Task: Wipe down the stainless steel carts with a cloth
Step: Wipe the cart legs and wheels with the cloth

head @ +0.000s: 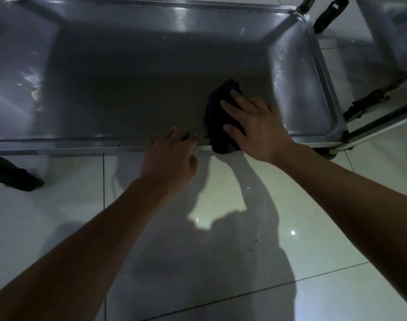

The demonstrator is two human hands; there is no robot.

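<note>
Most of the cart (128,89) shelf looks unwiped, I judge; streaks show far left. My right hand (255,128) presses flat, fingers spread, on the dark cloth (217,112) at the near-right rim; my left hand (172,154) grips the near edge.

Your right hand (258,128) presses the dark cloth (217,112) flat on the steel cart (128,93) while your left hand (172,154) grips its near rim.
</note>
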